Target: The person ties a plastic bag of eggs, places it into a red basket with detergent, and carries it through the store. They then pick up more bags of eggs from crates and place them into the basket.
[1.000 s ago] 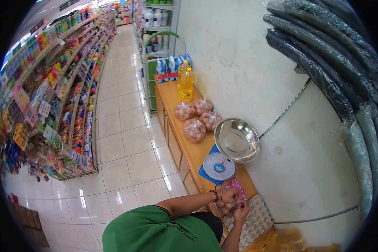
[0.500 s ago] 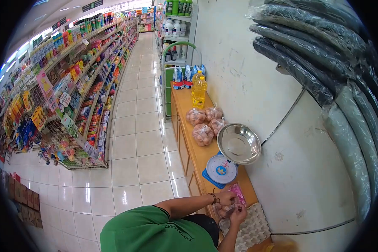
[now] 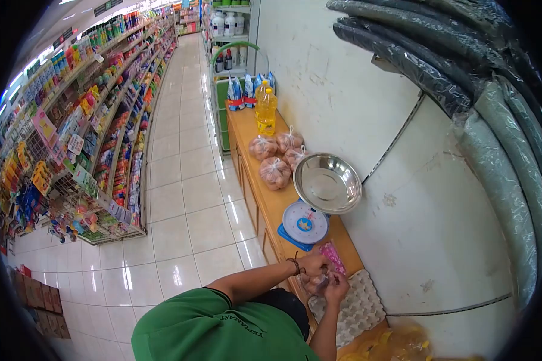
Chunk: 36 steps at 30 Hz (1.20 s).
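Observation:
A clear plastic bag of eggs (image 3: 312, 284) rests on the wooden counter, close in front of my body. My left hand (image 3: 314, 264), with a bracelet at the wrist, is closed on the gathered top of this bag. Fingers of my right hand (image 3: 336, 288) pinch the bag's neck from the other side; the exact grip is small and partly hidden. Just beyond both hands lies a pink packet (image 3: 332, 257). A grey egg tray (image 3: 358, 307) sits beside my right hand, its visible cups bare.
A blue dial scale (image 3: 305, 224) carries a steel bowl (image 3: 328, 183), tilted toward the wall. Several tied bags of eggs (image 3: 275, 173) and yellow oil bottles (image 3: 266, 114) stand farther along the wooden counter (image 3: 242, 129). Plastic-wrapped bundles (image 3: 494, 174) hang at right. Store shelves (image 3: 111, 138) line the aisle.
My view has shifted, so the counter and scale appear farther left and higher. Both hands stay at the bag's neck, and more yellow bottles show at the bottom.

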### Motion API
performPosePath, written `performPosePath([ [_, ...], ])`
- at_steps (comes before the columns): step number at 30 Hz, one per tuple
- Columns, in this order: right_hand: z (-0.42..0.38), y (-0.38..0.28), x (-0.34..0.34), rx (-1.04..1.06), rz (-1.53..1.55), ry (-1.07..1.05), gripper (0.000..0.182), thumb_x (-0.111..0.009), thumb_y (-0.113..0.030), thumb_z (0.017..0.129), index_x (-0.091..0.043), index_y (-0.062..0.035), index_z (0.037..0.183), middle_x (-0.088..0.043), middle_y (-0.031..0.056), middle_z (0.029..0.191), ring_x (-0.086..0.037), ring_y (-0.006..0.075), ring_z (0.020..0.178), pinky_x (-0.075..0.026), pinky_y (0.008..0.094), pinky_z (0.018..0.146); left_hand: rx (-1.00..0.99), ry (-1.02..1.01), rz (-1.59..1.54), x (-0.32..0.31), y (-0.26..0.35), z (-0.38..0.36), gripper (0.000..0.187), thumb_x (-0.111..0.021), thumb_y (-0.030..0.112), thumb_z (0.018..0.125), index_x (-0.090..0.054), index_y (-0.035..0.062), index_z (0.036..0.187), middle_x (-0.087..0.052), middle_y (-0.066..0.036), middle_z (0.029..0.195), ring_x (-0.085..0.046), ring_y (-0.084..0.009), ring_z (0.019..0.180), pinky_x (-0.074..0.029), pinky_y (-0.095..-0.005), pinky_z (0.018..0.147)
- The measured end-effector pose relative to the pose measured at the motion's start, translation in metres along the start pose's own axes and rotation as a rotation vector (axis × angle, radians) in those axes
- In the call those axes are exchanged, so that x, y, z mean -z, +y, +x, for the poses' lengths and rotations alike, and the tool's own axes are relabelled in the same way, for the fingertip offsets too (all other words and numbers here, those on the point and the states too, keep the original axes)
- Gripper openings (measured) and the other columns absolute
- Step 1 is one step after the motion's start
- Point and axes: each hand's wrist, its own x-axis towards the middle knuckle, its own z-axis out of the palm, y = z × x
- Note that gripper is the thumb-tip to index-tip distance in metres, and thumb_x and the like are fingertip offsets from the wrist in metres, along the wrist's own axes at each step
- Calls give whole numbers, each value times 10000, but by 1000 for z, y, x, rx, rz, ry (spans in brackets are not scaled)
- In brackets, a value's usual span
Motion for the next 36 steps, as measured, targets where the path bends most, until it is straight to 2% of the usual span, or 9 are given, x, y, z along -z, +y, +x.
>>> performPosePath([
  [8,8,-11,3,-184,192,-151,77,-690,-56,909,-680,17,930,-674,150,886,-615,254,766,-492,353,745,-110,126,-167,-11,-12,-5,183,-701,184,859,-726,43,973,-731,-146,895,-704,-319,852,-544,-425,762],
  [14,2,-39,12,67,-93,-35,90,-696,-81,907,-678,-3,866,-664,156,874,-602,280,757,-484,381,731,-20,120,-57,-26,-16,-4,161,-717,187,861,-717,43,935,-724,-129,882,-700,-318,855,-538,-430,762],
  [18,2,-34,10,-54,-120,-105,134,-653,-118,898,-661,2,841,-644,161,877,-594,329,864,-477,420,825,40,104,-318,-5,13,-7,137,-727,133,820,-721,46,925,-725,-123,898,-701,-312,853,-542,-405,773],
  [21,1,12,-1,-126,-21,-98,190,-621,-168,926,-657,3,849,-645,160,881,-592,330,882,-475,417,847,-135,90,-252,-15,-19,-1,128,-725,121,820,-723,51,927,-724,-127,893,-702,-309,846,-545,-399,771],
  [23,7,1,-3,-171,1,-46,99,-658,-92,874,-665,4,853,-645,147,849,-600,317,835,-485,420,834,-104,125,-236,-9,-7,0,144,-706,139,829,-730,53,941,-720,-164,880,-700,-342,832,-544,-426,748],
  [25,15,-51,0,-219,39,22,54,-692,21,824,-669,13,871,-660,97,837,-612,190,793,-502,351,745,165,22,-25,-3,-1,2,129,-662,123,869,-706,44,960,-709,-154,958,-682,-347,939,-535,-435,820],
  [29,25,-44,19,229,-350,-156,245,-763,68,731,-725,5,964,-683,142,837,-634,283,776,-518,400,745,53,43,-96,-20,-29,5,173,-661,135,870,-716,50,1009,-713,-171,943,-686,-372,923,-533,-457,814],
  [32,24,-47,11,136,-441,-181,110,-687,-33,798,-688,10,899,-640,183,870,-596,345,846,-481,426,813,-251,318,-151,19,3,-20,176,-689,166,888,-722,51,1016,-716,-166,925,-694,-365,914,-537,-449,819],
  [36,7,-13,-5,-117,-239,-87,80,-599,-57,858,-637,14,859,-603,157,948,-572,317,935,-450,393,883,92,-154,-198,73,-26,-85,216,-718,240,922,-731,46,1016,-730,-135,927,-715,-298,871,-560,-409,773],
])
